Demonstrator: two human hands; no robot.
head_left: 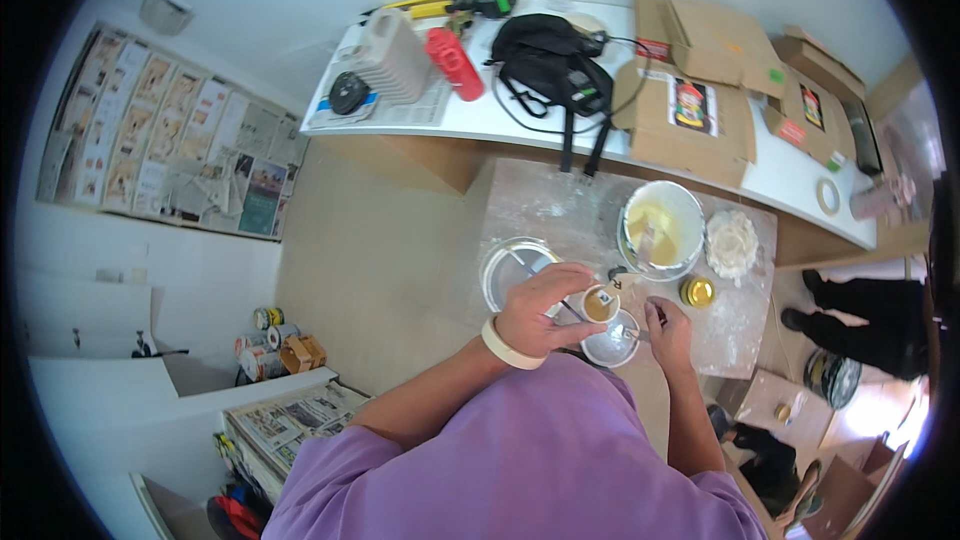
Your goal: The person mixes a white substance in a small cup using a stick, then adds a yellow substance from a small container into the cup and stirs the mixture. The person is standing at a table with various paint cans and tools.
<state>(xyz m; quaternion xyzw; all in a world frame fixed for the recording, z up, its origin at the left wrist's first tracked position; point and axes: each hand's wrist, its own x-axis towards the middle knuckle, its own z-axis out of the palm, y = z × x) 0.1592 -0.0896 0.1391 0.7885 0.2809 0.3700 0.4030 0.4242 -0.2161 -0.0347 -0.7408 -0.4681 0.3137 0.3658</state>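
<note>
My left hand is closed round a small white cup with a tan substance inside. A pale tag or spatula blade with a dark mark sits at the cup's far rim; I cannot tell which it is. Just below the cup is a whitish bowl. To its right, my right hand has its fingers pinched together near a small dark red thing, too small to name. A white bucket of cream-coloured paste, with a stick in it, stands beyond the hands. Behind my left hand lies a round lid or tray.
A smeared board lies under these things, with a gold-lidded tin and a crumpled white bundle. The white table beyond carries a black backpack, cardboard boxes and a jug. Another person's dark-clothed legs are at right.
</note>
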